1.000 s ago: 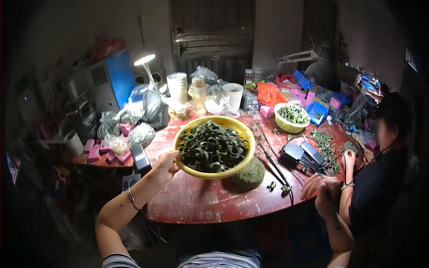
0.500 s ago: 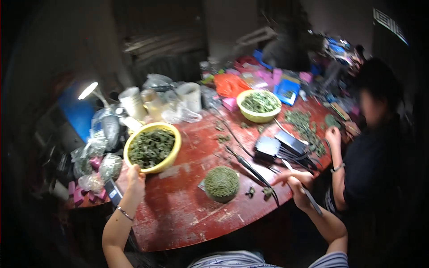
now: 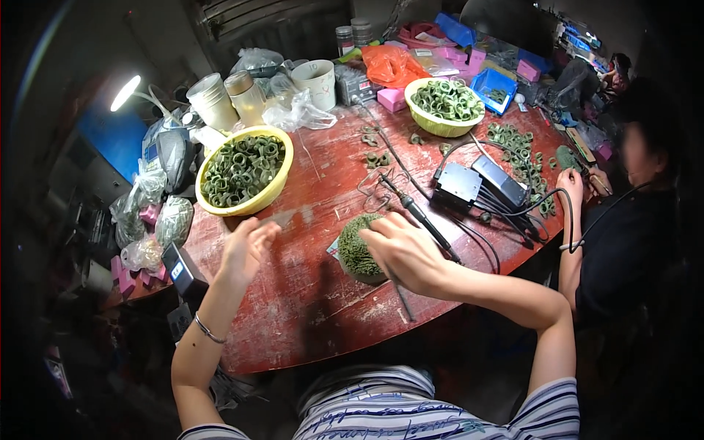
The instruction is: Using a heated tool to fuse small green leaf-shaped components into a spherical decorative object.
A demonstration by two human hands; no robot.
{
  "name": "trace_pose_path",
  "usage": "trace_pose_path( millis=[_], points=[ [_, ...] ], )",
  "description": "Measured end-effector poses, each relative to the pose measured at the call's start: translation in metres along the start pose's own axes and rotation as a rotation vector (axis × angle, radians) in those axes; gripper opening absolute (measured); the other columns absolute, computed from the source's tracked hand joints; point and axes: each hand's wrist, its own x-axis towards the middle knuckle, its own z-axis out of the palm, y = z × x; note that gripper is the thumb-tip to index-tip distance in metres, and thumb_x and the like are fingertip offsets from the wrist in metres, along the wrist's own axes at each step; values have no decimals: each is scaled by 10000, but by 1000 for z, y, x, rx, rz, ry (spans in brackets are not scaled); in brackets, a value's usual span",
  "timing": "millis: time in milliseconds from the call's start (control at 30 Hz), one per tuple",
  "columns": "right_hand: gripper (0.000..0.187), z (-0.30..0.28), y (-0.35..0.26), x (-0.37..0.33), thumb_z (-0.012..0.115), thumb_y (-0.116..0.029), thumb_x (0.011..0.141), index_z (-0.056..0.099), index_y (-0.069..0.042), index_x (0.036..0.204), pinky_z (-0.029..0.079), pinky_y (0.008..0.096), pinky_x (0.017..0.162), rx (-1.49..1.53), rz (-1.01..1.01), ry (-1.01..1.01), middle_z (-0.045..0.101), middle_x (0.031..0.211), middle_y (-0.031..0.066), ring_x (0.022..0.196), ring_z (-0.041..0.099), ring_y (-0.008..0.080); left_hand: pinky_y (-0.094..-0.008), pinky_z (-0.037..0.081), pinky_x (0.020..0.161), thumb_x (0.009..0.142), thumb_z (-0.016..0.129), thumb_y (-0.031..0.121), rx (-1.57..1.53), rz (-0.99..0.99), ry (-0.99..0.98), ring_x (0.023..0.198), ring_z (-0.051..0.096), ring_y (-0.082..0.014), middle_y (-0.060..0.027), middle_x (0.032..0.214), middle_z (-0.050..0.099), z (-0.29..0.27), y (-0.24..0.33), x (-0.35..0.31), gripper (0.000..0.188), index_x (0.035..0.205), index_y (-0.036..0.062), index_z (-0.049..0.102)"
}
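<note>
My left hand (image 3: pixel 251 246) hovers over the red table, just in front of the left yellow bowl (image 3: pixel 284 182), which holds many dark green ring-shaped pieces (image 3: pixel 242 172). Its fingers are loosely stretched, with nothing visible in them. My right hand (image 3: pixel 409 255) is closed around a slim, dark, rod-like tool (image 3: pixel 402 297), whose lower end sticks out below the palm. Its fingertips are at the right side of a round green mound (image 3: pixel 357 249) with a densely bristled top, hiding part of it. Whether they touch it, I cannot tell.
Right of the mound lie a black pen-shaped tool (image 3: pixel 418 213) with a cord, a box-like device (image 3: pixel 458 183) and tangled cables. Another yellow bowl (image 3: pixel 444 129) of green rings stands farther back. A co-worker (image 3: pixel 612 235) sits at the right. Bags, cups and a lit lamp (image 3: pixel 125 93) crowd the left.
My left hand has let go of the left bowl's rim. My right hand has moved left from beside the pen-shaped tool to the green mound, still holding the slim tool. The view has shifted.
</note>
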Motion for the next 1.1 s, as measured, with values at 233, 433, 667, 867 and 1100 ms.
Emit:
trace_pose_path(
  millis=[233, 433, 667, 867, 1100],
  points=[
    [175, 54, 19, 35, 581, -141, 690, 616, 15, 760, 441, 316, 649, -421, -293, -87, 572, 797, 112, 821, 527, 233, -290, 510, 789, 863, 538, 41, 627, -66, -279, 904, 591, -147, -95, 1102, 577, 45, -40, -51, 435, 1283, -13, 438],
    [380, 50, 35, 29, 550, -93, 764, 507, 34, 1119, 477, 370, 768, -201, -197, -57, 581, 939, 175, 944, 563, 300, -305, 503, 753, 778, 591, 21, 1031, 253, -401, 862, 604, -199, -168, 1123, 501, 71, -54, -53, 591, 1308, -87, 353],
    [244, -83, 72, 23, 526, -25, 729, 611, 32, 951, 508, 413, 711, -312, -16, 72, 604, 807, 179, 798, 609, 339, -337, 478, 784, 767, 624, 31, 1344, 395, -331, 915, 574, -246, -187, 1116, 436, 119, -17, -70, 632, 1320, -79, 339],
    [220, -192, 190, -60, 555, -112, 732, 648, -5, 900, 528, 440, 726, -605, 676, -93, 643, 850, 238, 821, 642, 380, -372, 455, 807, 801, 608, 80, 1392, 780, -627, 926, 565, -297, -186, 1067, 498, 195, 0, -85, 465, 1229, -51, 481],
    [247, -174, 282, -189, 584, -162, 731, 598, -62, 956, 453, 377, 782, -1488, 778, -687, 570, 951, 132, 908, 567, 263, -390, 465, 810, 798, 605, 115, 1266, 1120, -1045, 954, 561, -327, -184, 1032, 546, 290, -47, -38, 354, 1131, 9, 547]
  ],
)
